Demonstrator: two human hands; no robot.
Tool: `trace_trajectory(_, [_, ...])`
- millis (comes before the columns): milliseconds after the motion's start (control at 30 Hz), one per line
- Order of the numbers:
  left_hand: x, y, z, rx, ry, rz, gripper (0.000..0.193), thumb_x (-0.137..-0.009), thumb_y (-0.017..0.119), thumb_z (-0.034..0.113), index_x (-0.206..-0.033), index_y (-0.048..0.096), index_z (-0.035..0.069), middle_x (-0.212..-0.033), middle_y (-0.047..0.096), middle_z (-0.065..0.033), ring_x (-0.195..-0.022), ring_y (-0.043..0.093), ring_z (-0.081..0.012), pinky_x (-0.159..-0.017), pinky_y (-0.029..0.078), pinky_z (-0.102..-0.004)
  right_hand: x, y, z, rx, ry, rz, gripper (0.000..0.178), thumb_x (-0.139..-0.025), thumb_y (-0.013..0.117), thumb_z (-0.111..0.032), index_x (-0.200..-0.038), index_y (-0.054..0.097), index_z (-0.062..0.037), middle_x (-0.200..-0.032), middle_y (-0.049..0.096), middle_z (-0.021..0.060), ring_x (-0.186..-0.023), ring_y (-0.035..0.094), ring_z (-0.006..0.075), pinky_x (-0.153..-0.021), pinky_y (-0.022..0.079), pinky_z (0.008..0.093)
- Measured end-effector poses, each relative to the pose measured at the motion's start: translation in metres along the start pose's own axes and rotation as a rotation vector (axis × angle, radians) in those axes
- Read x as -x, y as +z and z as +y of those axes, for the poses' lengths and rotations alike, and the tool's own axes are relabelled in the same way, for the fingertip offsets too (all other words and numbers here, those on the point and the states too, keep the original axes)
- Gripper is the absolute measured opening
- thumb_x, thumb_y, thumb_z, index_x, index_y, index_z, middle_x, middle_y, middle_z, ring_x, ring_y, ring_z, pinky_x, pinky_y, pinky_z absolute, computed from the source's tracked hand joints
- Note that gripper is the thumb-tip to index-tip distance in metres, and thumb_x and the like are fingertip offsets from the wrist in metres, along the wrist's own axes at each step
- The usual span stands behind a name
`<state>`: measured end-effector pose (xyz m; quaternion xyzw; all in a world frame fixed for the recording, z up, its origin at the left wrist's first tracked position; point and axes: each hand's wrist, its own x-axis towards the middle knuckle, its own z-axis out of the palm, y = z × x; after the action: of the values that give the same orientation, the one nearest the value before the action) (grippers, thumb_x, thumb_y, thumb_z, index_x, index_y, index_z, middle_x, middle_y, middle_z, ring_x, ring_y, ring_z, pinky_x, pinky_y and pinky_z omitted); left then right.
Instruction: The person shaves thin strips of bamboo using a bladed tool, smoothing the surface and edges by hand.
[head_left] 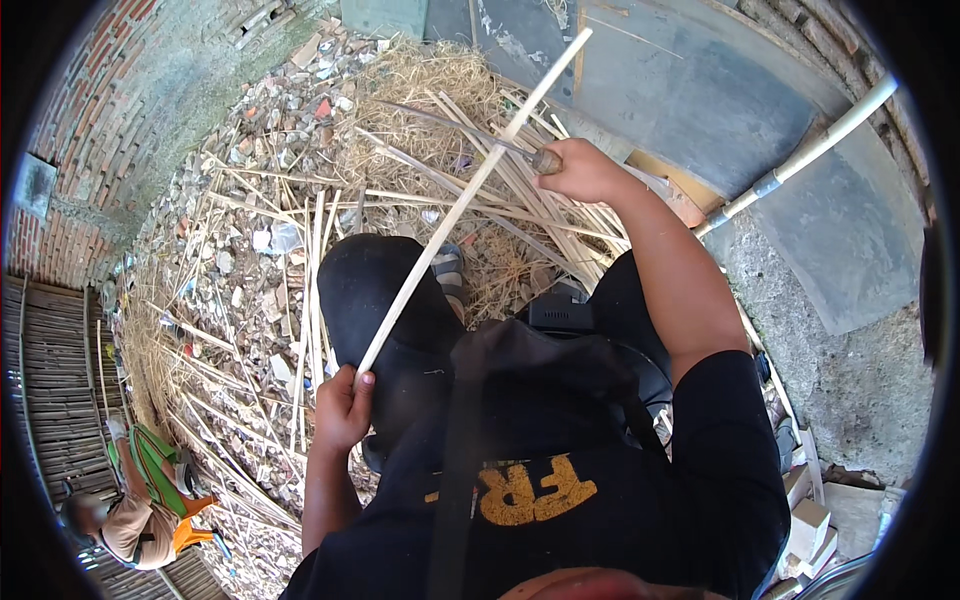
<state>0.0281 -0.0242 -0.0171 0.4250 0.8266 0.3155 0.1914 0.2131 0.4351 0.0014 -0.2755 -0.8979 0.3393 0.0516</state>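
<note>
Left fingers (365, 380) grip 1 strip (440, 235), right fingers (566, 180) a knife (547, 161); yellow-lettered black shirt (620, 535).

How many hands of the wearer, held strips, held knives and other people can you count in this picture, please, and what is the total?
Hands: 2, the left hand and the right hand
Strip: 1, in the left hand
Knife: 1, in the right hand
Other person: 1, at lower left
Total: 5
</note>
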Motion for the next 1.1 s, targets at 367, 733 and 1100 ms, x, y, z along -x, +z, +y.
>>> trace_trajectory(367, [0.003, -0.001, -0.006, 0.047, -0.014, -0.01, 0.046, -0.104, 0.06, 0.031, -0.07, 0.045, 0.004, -0.054, 0.045, -0.0065, -0.053, 0.039, -0.0122, -0.048, 0.032, -0.0359, 0.016, 0.014, -0.026, 0.126, -0.239, -0.018, 0.021, -0.079, 0.075, -0.023, -0.091, 0.07, -0.0065, -0.077, 0.067, 0.0155, -0.075, 0.066, 0.0316, -0.071, 0.052, 0.0432])
trace_trajectory(733, [0.003, -0.002, 0.005, 0.021, -0.026, 0.016, 0.046, -0.105, 0.06, 0.031, -0.07, 0.046, 0.004, -0.052, 0.045, -0.0069, -0.052, 0.039, -0.0124, -0.048, 0.032, -0.0364, 0.019, 0.01, -0.032, 0.151, -0.226, -0.007, 0.018, -0.078, 0.076, -0.021, -0.091, 0.07, -0.009, -0.08, 0.069, 0.0128, -0.077, 0.067, 0.032, -0.072, 0.052, 0.0441])
trace_trajectory(1100, [0.0, 0.001, 0.003, 0.059, -0.004, 0.028, 0.045, -0.105, 0.059, 0.029, -0.07, 0.045, 0.004, -0.053, 0.042, -0.004, -0.053, 0.037, -0.0091, -0.047, 0.031, -0.034, 0.001, -0.015, 0.018, 0.059, 0.031, 0.127, 0.038, -0.081, 0.073, -0.028, -0.109, 0.071, -0.003, -0.094, 0.071, 0.0215, -0.093, 0.069, 0.035, -0.083, 0.054, 0.0437])
